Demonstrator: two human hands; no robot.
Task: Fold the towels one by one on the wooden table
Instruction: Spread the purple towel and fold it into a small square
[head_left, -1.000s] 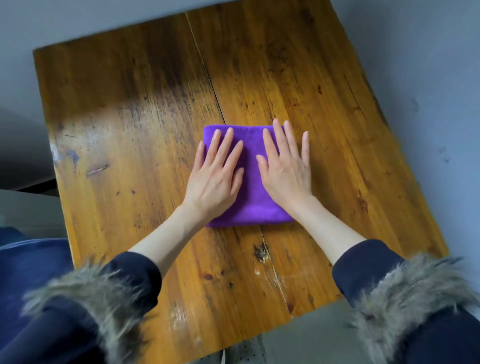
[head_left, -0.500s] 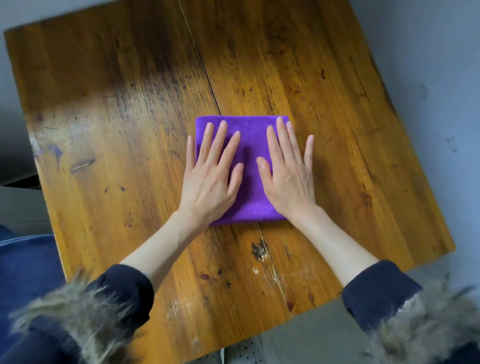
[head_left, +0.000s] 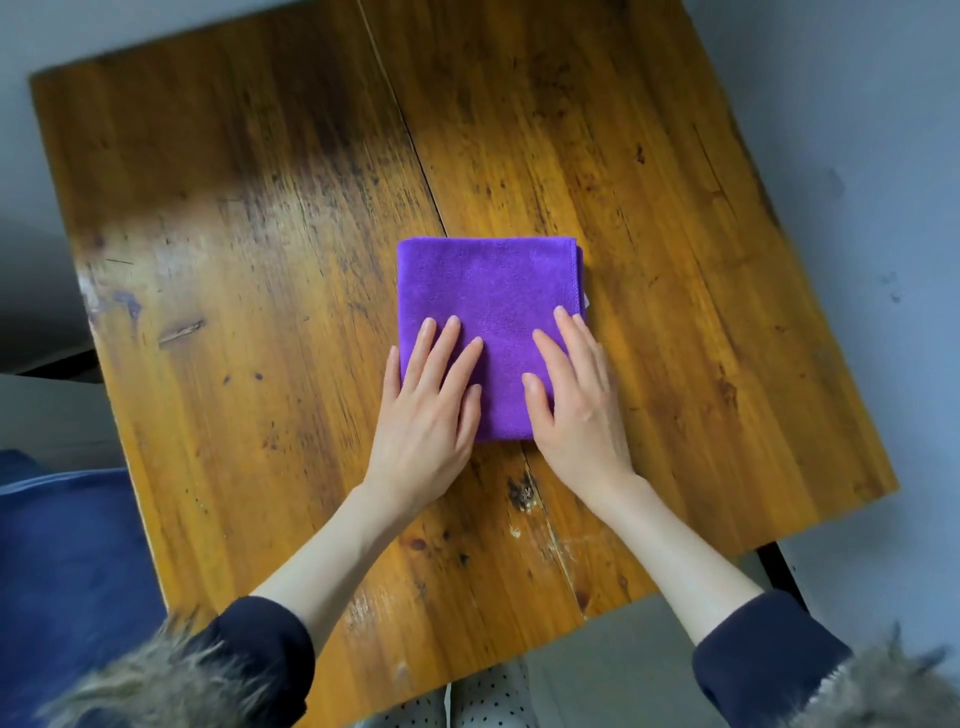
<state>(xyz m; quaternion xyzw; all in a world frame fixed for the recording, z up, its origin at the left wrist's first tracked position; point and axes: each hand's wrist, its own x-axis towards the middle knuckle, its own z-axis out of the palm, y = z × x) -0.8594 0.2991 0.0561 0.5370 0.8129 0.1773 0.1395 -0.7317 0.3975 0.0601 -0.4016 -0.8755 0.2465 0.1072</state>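
Observation:
A purple towel (head_left: 488, 291) lies folded into a small square near the middle of the wooden table (head_left: 260, 260). My left hand (head_left: 428, 410) rests flat on its near left part, fingers spread and pointing away from me. My right hand (head_left: 579, 400) lies flat on its near right part, its fingers along the right edge. Both palms cover the towel's near corners and hold nothing. The far half of the towel is uncovered, with a stitched hem showing along the right side.
The table top is worn, with a seam (head_left: 410, 156) running from the far edge towards me. Grey floor (head_left: 857, 156) surrounds it on the right. A dark blue cloth surface (head_left: 67, 545) sits at the near left, beyond the table edge.
Both hands have slid back towards me over the towel, from its far part to its near edge, so more purple cloth shows beyond the fingertips.

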